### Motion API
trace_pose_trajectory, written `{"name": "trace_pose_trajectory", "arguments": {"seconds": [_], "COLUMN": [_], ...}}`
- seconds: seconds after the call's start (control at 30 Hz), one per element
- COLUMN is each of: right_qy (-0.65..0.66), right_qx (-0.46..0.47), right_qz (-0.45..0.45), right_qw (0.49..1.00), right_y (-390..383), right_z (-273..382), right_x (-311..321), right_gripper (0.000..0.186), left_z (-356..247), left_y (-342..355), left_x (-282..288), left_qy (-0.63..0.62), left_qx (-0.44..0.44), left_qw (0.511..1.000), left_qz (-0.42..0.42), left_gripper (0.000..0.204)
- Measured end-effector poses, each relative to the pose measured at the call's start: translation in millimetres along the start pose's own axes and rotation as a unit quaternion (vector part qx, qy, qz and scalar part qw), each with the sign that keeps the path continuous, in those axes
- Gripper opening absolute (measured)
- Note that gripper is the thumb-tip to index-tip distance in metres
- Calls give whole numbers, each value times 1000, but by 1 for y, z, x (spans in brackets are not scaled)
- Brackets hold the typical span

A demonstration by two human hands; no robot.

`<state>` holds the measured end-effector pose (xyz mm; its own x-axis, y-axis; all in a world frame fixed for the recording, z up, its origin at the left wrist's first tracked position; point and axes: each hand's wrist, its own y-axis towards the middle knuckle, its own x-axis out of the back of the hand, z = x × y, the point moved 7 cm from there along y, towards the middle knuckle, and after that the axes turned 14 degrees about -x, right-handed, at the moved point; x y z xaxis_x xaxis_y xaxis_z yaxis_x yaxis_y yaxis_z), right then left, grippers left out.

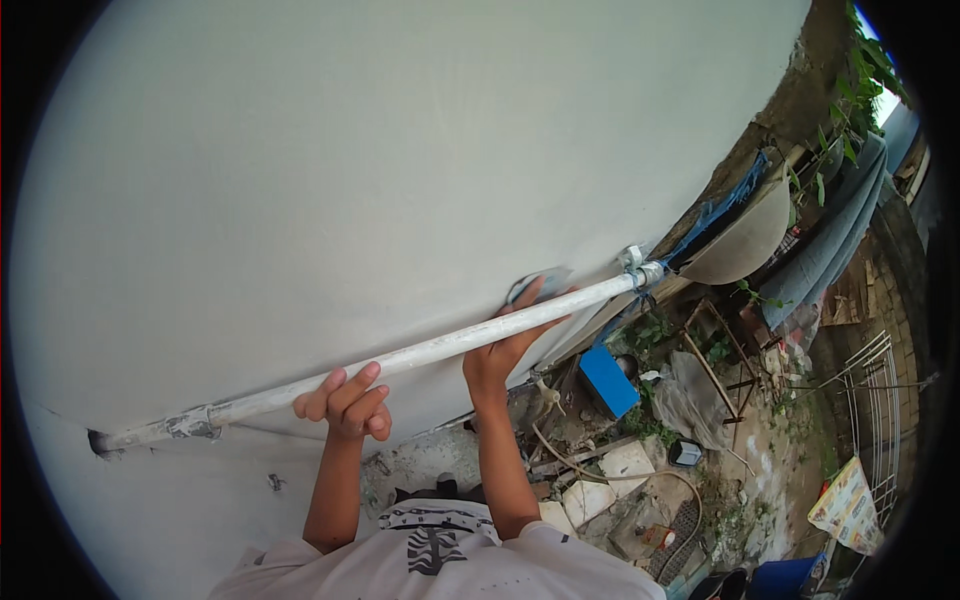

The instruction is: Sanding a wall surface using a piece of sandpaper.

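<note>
Pale, smooth wall [300,180] fills most of our view, with a cluttered yard below it on the right, where we see a blue box [608,382]. Across the wall slants a white pipe [430,348], rising from left to right. Both our forearms reach up from the lower edge. Our left hand [350,402] is turned with its fingers half-curled and slightly apart, just at the pipe's lower edge and not wrapped round it; we cannot tell whether it touches. Our right hand [497,360] passes behind the pipe, its fingers stretched up over a flat greyish pad [552,280]. That pad lies against the wall, just above the pipe, under our fingertips; with the pipe partly covering the hand, we cannot tell whether it is clamped on the pad.
</note>
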<state>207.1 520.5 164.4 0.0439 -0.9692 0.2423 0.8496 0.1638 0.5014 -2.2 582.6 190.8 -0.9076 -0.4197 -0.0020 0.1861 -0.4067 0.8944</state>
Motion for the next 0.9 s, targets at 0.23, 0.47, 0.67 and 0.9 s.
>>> {"name": "trace_pose_trajectory", "arguments": {"seconds": [0.23, 0.47, 0.67, 0.9], "right_qy": [3, -57, -10, -6], "right_qx": [80, 82, 125, 210], "right_qz": [41, 58, 89, 63], "right_qw": [996, 993, 988, 976], "right_y": [-31, -43, -54, -62], "right_z": [-1, 6, 16, 20], "right_x": [-13, -14, -18, -31], "right_gripper": [59, 62, 60, 55], "left_z": [-1, -2, -1, -3], "left_y": [-1, 2, 1, 2], "left_x": [2, 1, 7, -1], "left_qy": [-1, 17, 32, 19], "left_qx": [-6, 32, 37, 17], "left_qw": [1000, 999, 999, 1000], "left_qz": [-20, 8, 20, 8], "left_gripper": [34, 38, 39, 34]}}
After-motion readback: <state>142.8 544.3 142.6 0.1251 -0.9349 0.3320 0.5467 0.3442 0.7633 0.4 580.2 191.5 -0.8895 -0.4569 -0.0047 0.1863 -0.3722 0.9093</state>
